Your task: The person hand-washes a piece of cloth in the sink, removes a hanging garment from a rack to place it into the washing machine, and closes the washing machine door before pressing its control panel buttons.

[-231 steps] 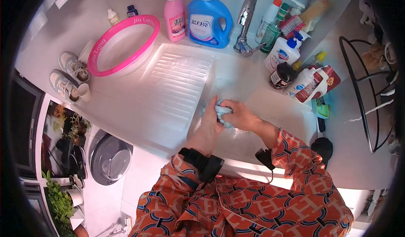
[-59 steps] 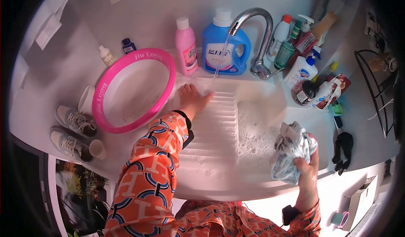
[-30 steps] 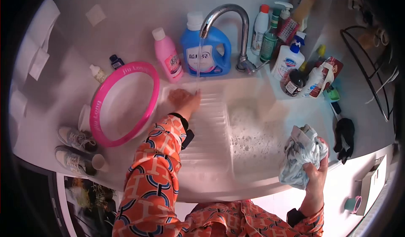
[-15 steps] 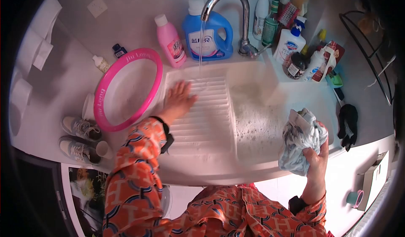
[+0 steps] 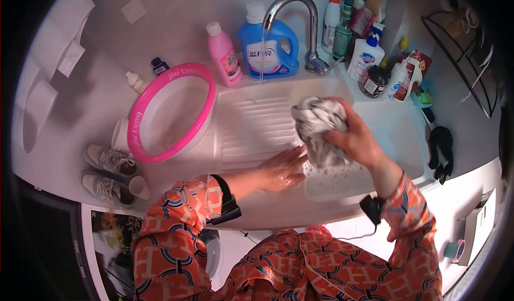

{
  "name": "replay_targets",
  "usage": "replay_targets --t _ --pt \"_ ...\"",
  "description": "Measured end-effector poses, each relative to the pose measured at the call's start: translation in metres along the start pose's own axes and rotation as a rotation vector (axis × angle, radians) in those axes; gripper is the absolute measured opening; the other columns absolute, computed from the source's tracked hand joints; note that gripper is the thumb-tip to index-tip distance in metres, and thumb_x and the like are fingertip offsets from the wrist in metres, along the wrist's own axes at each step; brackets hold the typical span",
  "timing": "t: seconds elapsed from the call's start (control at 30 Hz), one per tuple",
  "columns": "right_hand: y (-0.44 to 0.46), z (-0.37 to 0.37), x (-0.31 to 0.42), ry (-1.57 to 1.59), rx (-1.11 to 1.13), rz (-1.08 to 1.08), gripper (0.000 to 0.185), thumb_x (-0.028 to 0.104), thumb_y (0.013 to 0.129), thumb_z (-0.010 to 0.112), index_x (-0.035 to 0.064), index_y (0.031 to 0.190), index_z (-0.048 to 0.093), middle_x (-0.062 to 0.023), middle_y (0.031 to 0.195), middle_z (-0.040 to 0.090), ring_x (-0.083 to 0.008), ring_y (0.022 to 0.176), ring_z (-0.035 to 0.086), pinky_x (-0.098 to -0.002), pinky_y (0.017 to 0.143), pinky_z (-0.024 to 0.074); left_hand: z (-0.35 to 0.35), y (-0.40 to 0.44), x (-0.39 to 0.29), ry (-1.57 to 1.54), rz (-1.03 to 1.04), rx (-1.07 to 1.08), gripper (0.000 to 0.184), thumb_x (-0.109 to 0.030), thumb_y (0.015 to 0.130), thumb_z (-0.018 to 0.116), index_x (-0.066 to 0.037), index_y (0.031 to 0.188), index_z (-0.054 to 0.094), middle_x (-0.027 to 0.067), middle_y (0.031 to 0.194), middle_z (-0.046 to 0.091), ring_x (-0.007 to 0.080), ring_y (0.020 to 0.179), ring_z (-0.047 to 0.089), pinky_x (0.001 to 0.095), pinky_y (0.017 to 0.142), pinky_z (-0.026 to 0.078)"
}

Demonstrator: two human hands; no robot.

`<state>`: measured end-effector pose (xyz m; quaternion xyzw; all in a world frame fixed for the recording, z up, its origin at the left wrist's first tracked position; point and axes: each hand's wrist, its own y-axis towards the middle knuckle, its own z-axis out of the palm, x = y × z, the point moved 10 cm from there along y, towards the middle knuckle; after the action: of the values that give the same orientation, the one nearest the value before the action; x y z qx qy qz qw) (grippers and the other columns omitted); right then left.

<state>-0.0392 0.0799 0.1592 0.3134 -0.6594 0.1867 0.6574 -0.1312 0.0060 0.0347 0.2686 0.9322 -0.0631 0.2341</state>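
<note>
In the head view, a bunched wet cloth (image 5: 319,123), pale with dark markings, is gripped in my right hand (image 5: 357,136) above the sink, just right of the ridged washboard (image 5: 251,140). Its exact kind cannot be made out. My left hand (image 5: 282,171) lies flat with fingers stretched out at the board's lower right corner, holding nothing; its fingertips are partly hidden near the cloth. Water runs in a thin stream from the curved faucet (image 5: 293,0) onto the top of the washboard. Suds float in the sink basin (image 5: 393,135).
A pink-rimmed basin (image 5: 140,105) leans left of the washboard, beside a pair of sneakers (image 5: 110,175). Behind stand a pink bottle (image 5: 225,57) and a blue detergent jug (image 5: 270,54). Several bottles, including a white pump bottle (image 5: 365,57), crowd the back right corner. A black glove (image 5: 440,153) hangs at right.
My right hand has carried the cloth left, from the sink's right side to beside the washboard. My left hand has slid from the board's upper left down to its lower right corner.
</note>
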Motion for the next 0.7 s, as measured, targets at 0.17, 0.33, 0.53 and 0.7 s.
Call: replay_targets --t 0.17,0.33,0.53,0.7 --pt "0.087 0.045 -0.024 -0.333 0.222 -0.095 0.068 0.004 0.069 0.062 0.0079 0.132 0.036 -0.0162 0.118 0.053 -0.0274 0.110 0.052 -0.0325 0.095 0.0402 -0.094 -0.050 0.107 0.011 -0.645 -0.523 0.046 -0.027 0.087 0.049 0.001 0.122 0.040 0.0237 0.124 0.044 0.0367 0.118 0.041 0.0430 0.099 0.034" --pt "0.135 0.077 -0.084 -0.808 0.305 -0.152 0.068 0.017 0.076 0.064 0.0093 0.136 0.033 -0.0200 0.130 0.043 -0.0343 0.117 0.047 -0.0376 0.098 0.0379 -0.140 -0.059 0.148 -0.220 -0.707 -0.759 0.043 -0.028 0.089 0.046 -0.004 0.125 0.041 0.0206 0.134 0.038 0.0365 0.122 0.037 0.0408 0.101 0.031" --pt "0.162 0.062 -0.151 -0.758 0.047 0.061 0.045 0.029 0.091 0.045 0.0064 0.130 0.041 -0.0221 0.125 0.048 -0.0366 0.116 0.045 -0.0410 0.096 0.0377 -0.121 0.010 0.153 0.287 -0.515 -0.489 0.039 -0.028 0.086 0.049 -0.017 0.124 0.048 0.0126 0.137 0.038 0.0387 0.126 0.031 0.0419 0.105 0.027" --pt "0.091 0.101 -0.136 -1.030 0.048 -0.295 0.052 0.034 0.092 0.040 0.0030 0.133 0.033 -0.0194 0.134 0.038 -0.0354 0.126 0.034 -0.0471 0.102 0.0290 -0.088 -0.008 0.132 0.143 -0.290 -0.316 0.055 -0.033 0.084 0.054 -0.008 0.130 0.037 0.0136 0.138 0.033 0.0394 0.126 0.030 0.0466 0.105 0.026"
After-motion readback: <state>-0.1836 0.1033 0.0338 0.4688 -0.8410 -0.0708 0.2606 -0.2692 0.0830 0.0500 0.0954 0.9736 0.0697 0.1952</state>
